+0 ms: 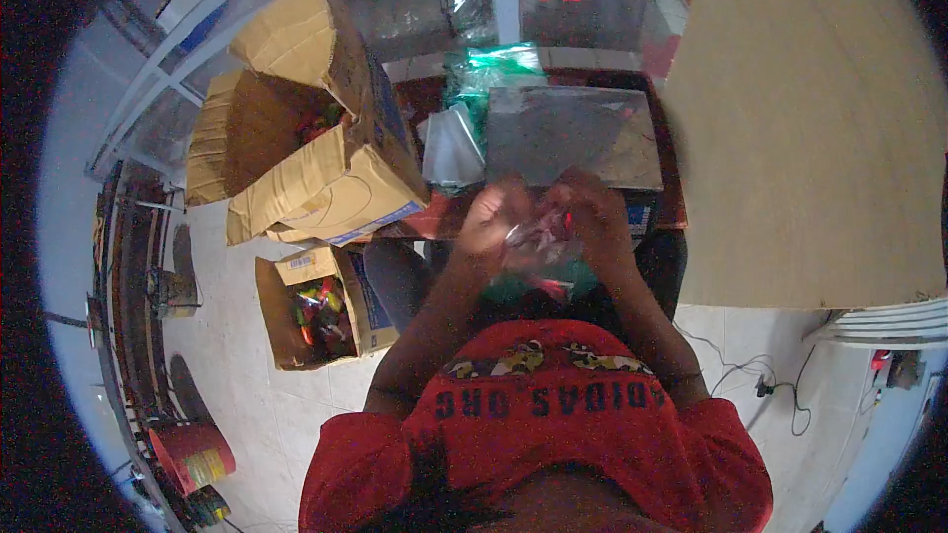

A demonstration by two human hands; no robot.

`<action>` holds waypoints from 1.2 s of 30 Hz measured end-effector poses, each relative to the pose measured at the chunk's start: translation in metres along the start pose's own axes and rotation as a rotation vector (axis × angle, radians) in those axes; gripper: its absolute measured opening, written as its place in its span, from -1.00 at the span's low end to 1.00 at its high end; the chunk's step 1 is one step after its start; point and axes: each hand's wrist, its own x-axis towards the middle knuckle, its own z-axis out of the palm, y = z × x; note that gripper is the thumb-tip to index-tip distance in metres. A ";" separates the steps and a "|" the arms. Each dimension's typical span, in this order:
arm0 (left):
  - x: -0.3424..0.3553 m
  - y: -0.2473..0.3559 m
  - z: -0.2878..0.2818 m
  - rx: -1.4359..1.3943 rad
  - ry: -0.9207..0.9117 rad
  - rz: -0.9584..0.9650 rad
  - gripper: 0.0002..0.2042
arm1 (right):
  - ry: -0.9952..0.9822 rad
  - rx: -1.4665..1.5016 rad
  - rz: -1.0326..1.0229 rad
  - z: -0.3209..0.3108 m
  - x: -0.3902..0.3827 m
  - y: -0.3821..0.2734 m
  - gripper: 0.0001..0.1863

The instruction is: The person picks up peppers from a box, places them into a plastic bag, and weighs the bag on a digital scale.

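My left hand [491, 217] and my right hand [592, 207] are raised at chest height, both closed on a clear plastic bag [536, 252] with red and green contents that are too blurred to name. A grey rectangular board [572, 123] lies on the dark wooden table [670, 173] just beyond my hands. To its left are a stack of clear plastic bags [452, 148] and, behind them, green-tinted plastic packaging [499, 57].
A large open cardboard box [346, 197] stands at the left, above a smaller box [375, 331] on the floor holding colourful packets. A tall plywood panel [810, 128] fills the right. A red bucket [190, 456] is at lower left, and cables [765, 387] lie on the right floor.
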 end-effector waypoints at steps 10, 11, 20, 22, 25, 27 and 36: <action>0.002 -0.008 0.016 0.381 -0.125 0.232 -0.79 | 0.081 0.179 0.225 -0.019 0.005 -0.019 -0.67; 0.004 -0.005 0.020 0.311 -0.093 0.169 -0.78 | 0.102 0.394 0.312 -0.018 0.005 -0.018 -0.68; 0.015 -0.025 -0.005 -0.063 -0.188 0.093 -0.70 | 0.190 -0.176 0.161 -0.017 0.009 -0.007 -0.70; 0.013 -0.021 -0.005 0.029 -0.260 0.009 -0.68 | 0.154 0.261 0.226 -0.021 0.015 -0.018 -0.69; 0.014 -0.009 -0.010 0.236 -0.354 -0.118 -0.58 | 0.095 0.652 0.314 -0.023 0.015 -0.023 -0.69; 0.016 -0.002 -0.014 0.350 -0.375 -0.163 -0.50 | 0.080 0.605 0.347 -0.026 0.014 -0.018 -0.68; 0.022 -0.009 -0.015 0.007 -0.284 0.085 -0.83 | -0.382 0.066 0.382 -0.037 0.012 -0.019 -0.80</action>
